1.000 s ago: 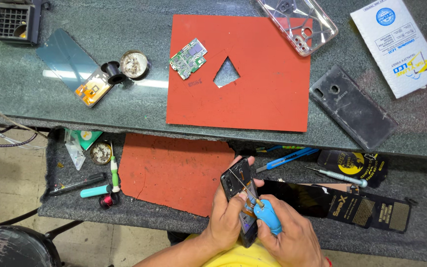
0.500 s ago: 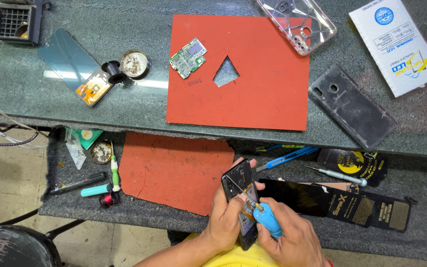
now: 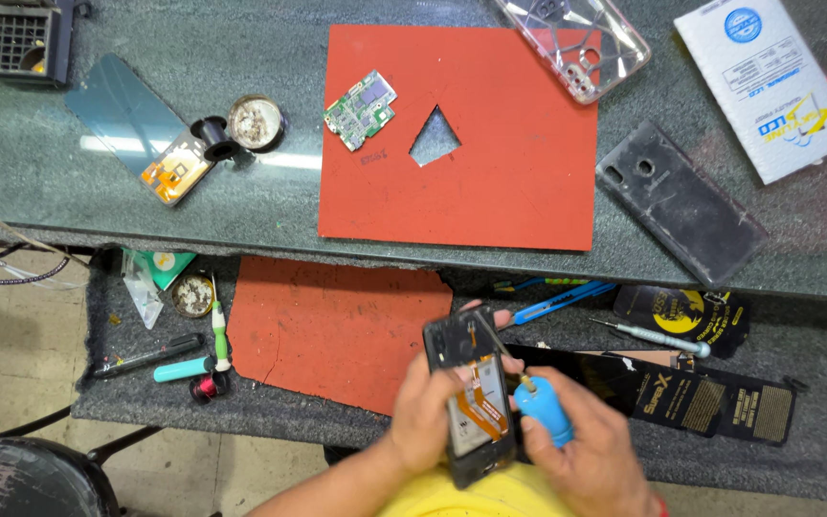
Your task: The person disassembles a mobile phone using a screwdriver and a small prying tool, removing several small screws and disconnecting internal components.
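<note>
Left hand [image 3: 425, 414] clamps the light, fragile opened smartphone [image 3: 471, 393] by its stiff edges, right hand [image 3: 586, 455] closed round a blue-handled screwdriver [image 3: 538, 407]

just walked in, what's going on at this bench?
A person is working on an opened phone held in the left hand, its back off and innards showing. The right hand holds a blue-handled screwdriver with its tip on the phone's upper part. On the glass top above lie a red mat with a small circuit board, a dark back cover and a clear case.
</note>
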